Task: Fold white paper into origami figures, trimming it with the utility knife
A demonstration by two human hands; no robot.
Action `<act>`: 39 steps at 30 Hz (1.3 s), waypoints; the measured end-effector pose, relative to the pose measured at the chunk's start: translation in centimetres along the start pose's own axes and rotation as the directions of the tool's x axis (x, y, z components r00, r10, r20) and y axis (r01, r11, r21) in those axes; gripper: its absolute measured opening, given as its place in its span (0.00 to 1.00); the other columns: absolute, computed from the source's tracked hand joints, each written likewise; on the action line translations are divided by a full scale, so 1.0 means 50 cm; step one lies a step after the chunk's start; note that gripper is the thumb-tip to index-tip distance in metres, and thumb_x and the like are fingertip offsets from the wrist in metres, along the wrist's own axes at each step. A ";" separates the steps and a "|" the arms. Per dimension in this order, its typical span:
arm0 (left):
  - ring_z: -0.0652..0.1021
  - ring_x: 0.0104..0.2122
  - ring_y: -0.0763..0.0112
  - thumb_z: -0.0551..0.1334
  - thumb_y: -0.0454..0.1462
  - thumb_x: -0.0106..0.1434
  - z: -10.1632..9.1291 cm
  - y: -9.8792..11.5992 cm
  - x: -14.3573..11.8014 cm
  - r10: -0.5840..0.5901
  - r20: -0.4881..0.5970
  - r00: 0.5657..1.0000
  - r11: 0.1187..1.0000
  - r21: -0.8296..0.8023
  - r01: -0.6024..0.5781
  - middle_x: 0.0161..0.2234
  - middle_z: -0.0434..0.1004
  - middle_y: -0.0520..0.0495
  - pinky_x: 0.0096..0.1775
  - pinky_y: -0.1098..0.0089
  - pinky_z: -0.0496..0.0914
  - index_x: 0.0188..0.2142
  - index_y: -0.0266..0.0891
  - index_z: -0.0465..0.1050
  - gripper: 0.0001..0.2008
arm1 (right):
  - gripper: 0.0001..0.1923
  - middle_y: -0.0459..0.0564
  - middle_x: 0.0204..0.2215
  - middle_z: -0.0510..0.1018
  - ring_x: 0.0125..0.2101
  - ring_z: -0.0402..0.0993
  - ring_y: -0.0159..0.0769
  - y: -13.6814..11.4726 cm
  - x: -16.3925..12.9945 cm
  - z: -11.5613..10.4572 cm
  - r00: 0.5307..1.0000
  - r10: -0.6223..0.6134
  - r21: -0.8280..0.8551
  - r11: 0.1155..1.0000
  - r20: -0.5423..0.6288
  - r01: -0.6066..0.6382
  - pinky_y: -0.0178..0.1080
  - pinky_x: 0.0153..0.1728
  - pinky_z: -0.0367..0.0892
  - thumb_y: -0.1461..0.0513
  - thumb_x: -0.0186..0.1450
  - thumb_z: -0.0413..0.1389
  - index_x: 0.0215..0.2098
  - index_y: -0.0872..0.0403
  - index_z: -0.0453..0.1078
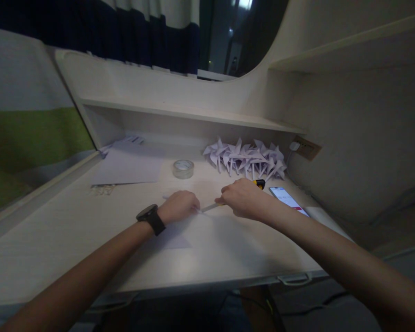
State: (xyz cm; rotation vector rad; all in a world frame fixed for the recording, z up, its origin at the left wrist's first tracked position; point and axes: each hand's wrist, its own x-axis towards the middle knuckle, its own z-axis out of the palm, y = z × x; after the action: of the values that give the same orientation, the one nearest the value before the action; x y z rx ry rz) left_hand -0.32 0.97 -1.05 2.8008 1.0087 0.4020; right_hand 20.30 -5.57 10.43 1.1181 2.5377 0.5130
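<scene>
A sheet of white paper lies flat on a pale desk, a little in from the middle of its front edge. The left hand, a dark watch on its wrist, is curled into a loose fist pressing down on the paper's far edge. The right hand is closed around a utility knife with a yellow and black handle end; its thin blade points left and meets the paper just beside the left hand's fingers.

To make this cut well, it seems wise to keep the holding fingers clear of the blade's path, press the sheet flat so it cannot slip, and draw the blade slowly in one even line.

Behind the hands, toward the desk's back edge, stands a roll of clear tape. To its right, in the back right corner, is a heap of folded white paper pinwheels. A phone with a lit screen lies near the right edge; its writing is too small to read. More loose sheets rest toward the back left corner. No brand or label can be read.
</scene>
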 end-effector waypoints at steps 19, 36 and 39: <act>0.76 0.31 0.64 0.60 0.36 0.60 -0.023 0.029 -0.006 -0.005 0.012 1.000 0.986 0.165 0.003 0.31 0.78 0.44 0.29 0.69 0.59 0.33 0.42 0.79 0.08 | 0.18 0.51 0.31 0.79 0.28 0.73 0.37 0.000 -0.004 0.003 1.000 -0.005 0.008 1.000 0.013 0.005 0.36 0.25 0.55 0.69 0.60 0.53 0.45 0.48 0.74; 0.75 0.36 0.66 0.54 0.35 0.65 -0.022 0.006 -0.022 0.049 -0.092 0.995 0.995 -0.085 -0.057 0.35 0.77 0.44 0.39 0.67 0.66 0.36 0.38 0.76 0.11 | 0.27 0.49 0.35 0.80 0.34 0.74 0.37 0.097 -0.038 0.035 0.996 0.078 0.277 0.959 -0.031 -0.067 0.35 0.31 0.59 0.68 0.57 0.56 0.53 0.42 0.69; 0.76 0.31 0.69 0.53 0.38 0.66 -0.041 0.021 -0.014 -0.175 -0.130 0.976 0.880 -0.466 0.096 0.36 0.76 0.44 0.34 0.69 0.68 0.46 0.37 0.73 0.14 | 0.32 0.52 0.42 0.79 0.39 0.74 0.40 0.136 -0.047 0.057 0.949 0.271 0.415 0.891 -0.161 -0.184 0.37 0.37 0.63 0.65 0.57 0.58 0.60 0.47 0.61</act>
State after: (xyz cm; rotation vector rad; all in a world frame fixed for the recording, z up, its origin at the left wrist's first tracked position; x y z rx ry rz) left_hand -0.82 -0.23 1.01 2.2882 0.9807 0.7593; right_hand 27.35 -2.48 11.26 1.5997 2.7935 0.1785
